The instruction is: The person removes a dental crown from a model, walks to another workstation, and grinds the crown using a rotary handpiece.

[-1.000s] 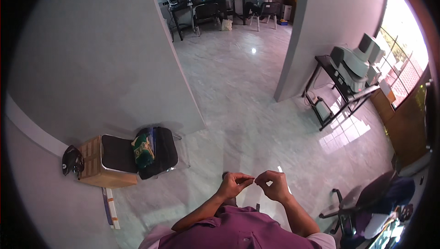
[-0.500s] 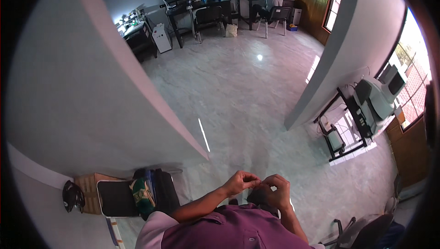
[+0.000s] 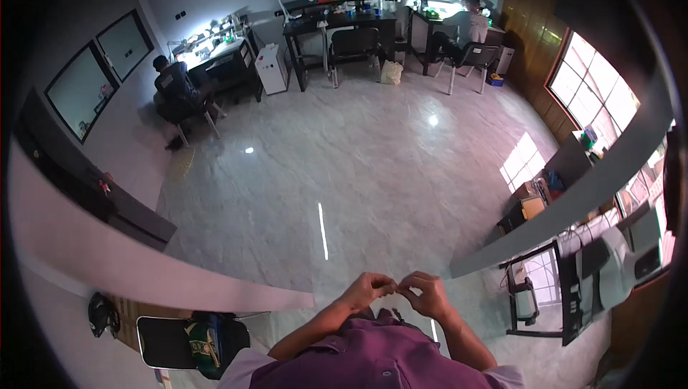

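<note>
In front of my purple shirt (image 3: pixel 358 360), my two hands are held up close together, fingertips almost meeting. My left hand (image 3: pixel 368 290) is closed in a pinch, thumb against the fingers. Opposite it, my right hand (image 3: pixel 424 294) is pinched too, its fingertips turned toward the left ones. Whatever lies between the fingertips is too small to make out. Under the hands is the pale marbled floor (image 3: pixel 358 195).
White wall ends stand at left (image 3: pixel 215 285) and right (image 3: pixel 545 224). A black chair (image 3: pixel 163 342) with bags is at lower left; a machine on a black stand (image 3: pixel 570 296) is at right. Two people (image 3: pixel 469 27) sit at lit workbenches (image 3: pixel 340 20) across the room.
My view has moved forward through the opening between the walls, showing more of the far room and a second seated person at left. Both hands stay pinched together.
</note>
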`<action>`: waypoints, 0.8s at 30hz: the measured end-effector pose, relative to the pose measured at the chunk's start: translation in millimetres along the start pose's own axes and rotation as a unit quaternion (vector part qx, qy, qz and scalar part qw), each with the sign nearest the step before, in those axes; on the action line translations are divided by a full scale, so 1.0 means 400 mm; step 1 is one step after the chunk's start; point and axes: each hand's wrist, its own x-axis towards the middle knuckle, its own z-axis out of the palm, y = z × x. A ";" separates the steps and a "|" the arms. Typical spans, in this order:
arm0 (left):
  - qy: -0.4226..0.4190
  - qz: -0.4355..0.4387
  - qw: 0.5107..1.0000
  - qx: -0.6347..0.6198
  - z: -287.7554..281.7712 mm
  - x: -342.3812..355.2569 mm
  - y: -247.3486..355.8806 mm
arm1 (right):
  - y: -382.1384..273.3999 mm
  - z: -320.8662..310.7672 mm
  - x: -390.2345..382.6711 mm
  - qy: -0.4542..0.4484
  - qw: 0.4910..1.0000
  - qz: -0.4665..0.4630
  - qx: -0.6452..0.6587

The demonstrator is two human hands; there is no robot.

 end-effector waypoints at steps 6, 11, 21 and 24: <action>0.056 0.051 0.994 -0.074 -0.186 0.302 0.155 | 0.150 -0.046 0.417 -0.011 1.000 0.009 -0.015; 0.045 0.031 0.996 -0.075 -0.377 0.568 0.304 | 0.279 -0.036 0.715 0.069 0.996 0.058 0.001; -0.020 0.003 0.999 0.030 -0.710 1.116 0.677 | 0.478 -0.162 1.340 0.125 0.989 0.075 0.015; -0.023 0.050 0.995 0.084 -0.763 1.315 0.767 | 0.621 -0.199 1.493 0.144 0.985 0.088 -0.038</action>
